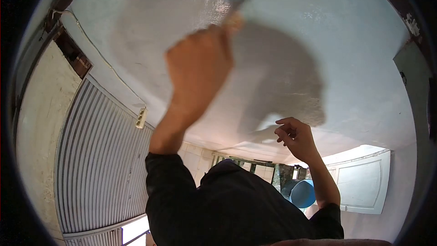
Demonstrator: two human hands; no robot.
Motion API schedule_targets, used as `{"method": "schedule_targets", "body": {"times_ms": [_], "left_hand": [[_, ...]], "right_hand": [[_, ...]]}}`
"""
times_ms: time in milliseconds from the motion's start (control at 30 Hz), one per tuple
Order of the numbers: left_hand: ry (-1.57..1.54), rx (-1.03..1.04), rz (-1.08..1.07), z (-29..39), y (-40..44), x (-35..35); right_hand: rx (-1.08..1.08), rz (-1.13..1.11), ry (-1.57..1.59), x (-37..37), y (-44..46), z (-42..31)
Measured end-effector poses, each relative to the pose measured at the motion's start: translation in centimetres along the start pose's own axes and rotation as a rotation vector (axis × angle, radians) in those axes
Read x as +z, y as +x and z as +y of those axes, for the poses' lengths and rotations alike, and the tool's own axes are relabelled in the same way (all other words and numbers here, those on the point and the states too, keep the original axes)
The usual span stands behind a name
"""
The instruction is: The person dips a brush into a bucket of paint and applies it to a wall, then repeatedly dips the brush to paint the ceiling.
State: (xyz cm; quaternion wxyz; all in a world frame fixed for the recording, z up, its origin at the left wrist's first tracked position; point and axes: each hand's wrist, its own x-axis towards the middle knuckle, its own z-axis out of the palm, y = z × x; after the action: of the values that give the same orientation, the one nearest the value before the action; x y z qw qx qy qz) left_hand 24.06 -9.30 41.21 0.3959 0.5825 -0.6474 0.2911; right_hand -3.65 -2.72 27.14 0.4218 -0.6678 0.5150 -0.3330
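Blurred by motion, my left hand [200, 66] is wrapped round a scraper [237, 5] with a light handle and a thin dark blade. The scraper is at a pale painted wall [364, 77], beside a shiny, wet-looking patch; whether the blade touches the wall cannot be made out. Lower and to the right, my right hand [293, 135] hangs in front of the wall with its fingers bent and apart, and nothing shows in it. Shadows of my arms and head fall on the wall.
A corrugated metal shutter [100, 155] stands on the left. A power strip [141, 117] hangs near it, its cable running along the wall. At lower right are a blue tub [303, 194] and a white panelled door [362, 182].
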Motion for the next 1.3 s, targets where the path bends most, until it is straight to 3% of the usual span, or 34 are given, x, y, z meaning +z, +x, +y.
{"method": "schedule_targets", "body": {"times_ms": [200, 367, 433, 567, 733, 967, 1033, 1133, 1300], "left_hand": [[0.033, -0.455, -0.242, -13.3, 3.3, -0.6], [0.379, -0.587, -0.232, -24.3, 3.2, -1.7], [0.563, -0.66, -0.213, -24.3, 3.8, -2.9], [0.57, -0.572, -0.255, -20.9, 4.8, -1.5], [0.519, -0.179, -0.116, -8.8, 3.6, -1.3], [-0.092, 0.127, -0.11, 3.2, 0.1, -0.5], [-0.243, 0.16, -0.248, 4.1, 0.0, -0.6], [-0.146, 0.073, -0.148, 1.4, 1.0, 1.3], [-0.105, -0.276, -0.252, -6.4, 3.5, 0.4]], "right_hand": [[-0.008, -0.052, 0.046, 0.5, 1.0, 0.1], [-0.064, -0.105, 0.071, 1.9, 1.7, 0.8], [-0.075, -0.117, 0.069, 2.3, 1.8, 1.3], [-0.06, -0.128, 0.048, 2.6, 1.5, 1.5], [-0.031, -0.113, 0.065, 2.7, 1.1, 1.4], [-0.047, -0.111, 0.056, 3.4, 0.8, 1.3], [-0.045, -0.103, 0.053, 3.1, 0.5, 1.3], [-0.023, -0.09, 0.06, 2.5, 0.2, 1.7], [-0.019, -0.084, 0.088, 1.8, 0.4, 2.7]]}}
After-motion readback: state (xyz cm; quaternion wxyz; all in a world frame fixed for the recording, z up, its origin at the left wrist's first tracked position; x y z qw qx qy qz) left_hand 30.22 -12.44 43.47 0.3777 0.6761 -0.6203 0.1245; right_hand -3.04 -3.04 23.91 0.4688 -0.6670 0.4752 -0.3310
